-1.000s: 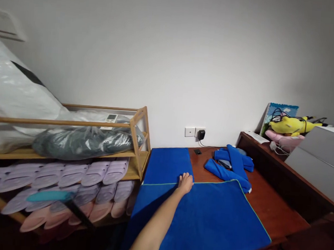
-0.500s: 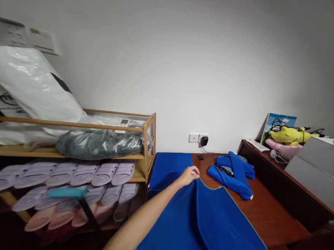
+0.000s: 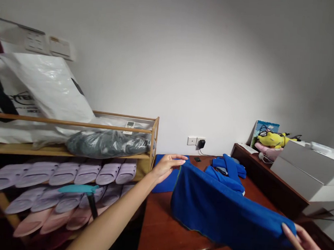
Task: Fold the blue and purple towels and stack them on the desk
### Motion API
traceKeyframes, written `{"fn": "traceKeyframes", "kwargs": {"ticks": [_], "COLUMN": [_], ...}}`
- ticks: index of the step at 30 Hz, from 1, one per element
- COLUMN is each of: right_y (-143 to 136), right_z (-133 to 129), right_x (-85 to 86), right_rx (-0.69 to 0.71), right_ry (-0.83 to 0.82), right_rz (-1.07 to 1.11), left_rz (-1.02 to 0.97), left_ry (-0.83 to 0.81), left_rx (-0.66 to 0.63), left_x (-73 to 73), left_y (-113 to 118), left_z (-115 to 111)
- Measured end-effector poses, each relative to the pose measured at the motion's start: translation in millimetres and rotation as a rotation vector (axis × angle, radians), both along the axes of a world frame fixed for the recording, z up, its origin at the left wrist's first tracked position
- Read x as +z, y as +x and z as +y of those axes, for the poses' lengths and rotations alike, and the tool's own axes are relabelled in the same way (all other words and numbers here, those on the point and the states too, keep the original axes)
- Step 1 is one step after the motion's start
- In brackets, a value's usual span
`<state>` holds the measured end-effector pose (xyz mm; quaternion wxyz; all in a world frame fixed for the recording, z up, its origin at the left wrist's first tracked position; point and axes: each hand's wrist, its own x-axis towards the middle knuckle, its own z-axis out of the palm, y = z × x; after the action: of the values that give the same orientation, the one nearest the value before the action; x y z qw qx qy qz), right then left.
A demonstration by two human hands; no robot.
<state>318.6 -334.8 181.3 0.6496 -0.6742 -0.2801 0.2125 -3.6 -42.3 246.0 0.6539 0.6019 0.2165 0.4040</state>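
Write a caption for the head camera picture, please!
Both hands, left hand and right hand, lift a blue towel above the wooden table, beside a slipper rack.

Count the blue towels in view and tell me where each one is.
3, though more may be hidden. The held towel hangs between the left hand and right hand; a flat towel lies on the table by the rack; a crumpled towel lies behind.

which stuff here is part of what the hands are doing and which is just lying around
In hand:
- blue towel, lifted off the table
- left hand at its far end
- right hand at its near end

Lying about:
- folded blue towel
- blue towel heap
- slipper rack
- yellow plush toy
- white boxes
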Motion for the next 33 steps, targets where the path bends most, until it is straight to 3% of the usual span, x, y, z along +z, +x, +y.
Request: {"fn": "traceKeyframes", "kwargs": {"ticks": [2, 6, 10, 14, 18, 21, 33], "right_y": [4, 8, -1, -9, -11, -13, 3], "right_z": [13, 49, 79, 99, 112, 121, 144], "right_x": [17.8, 48.9, 59.8, 59.5, 56.3, 51.6, 29.9], "right_rx": [-0.025, -0.027, 0.056, 0.099, 0.265, 0.315, 0.336], "right_ry": [0.020, 0.075, 0.087, 0.073, 0.114, 0.135, 0.120], "right_rz": [0.049, -0.055, -0.109, -0.103, 0.123, 0.227, 0.280], "left_rz": [-0.046, -0.046, 0.029, 0.109, 0.156, 0.168, 0.166], "left_ry": [-0.062, -0.121, -0.079, -0.008, 0.066, 0.111, 0.153], "left_rx": [-0.010, 0.020, 0.108, 0.225, 0.360, 0.430, 0.461], "left_x": [8.7, 17.6, 17.6, 14.4, 13.8, 15.7, 12.5], "left_y": [-20, -57, -89, -113, -129, -135, -141], "left_z": [-10, -22, -29, -37, -42, -42, -23]}}
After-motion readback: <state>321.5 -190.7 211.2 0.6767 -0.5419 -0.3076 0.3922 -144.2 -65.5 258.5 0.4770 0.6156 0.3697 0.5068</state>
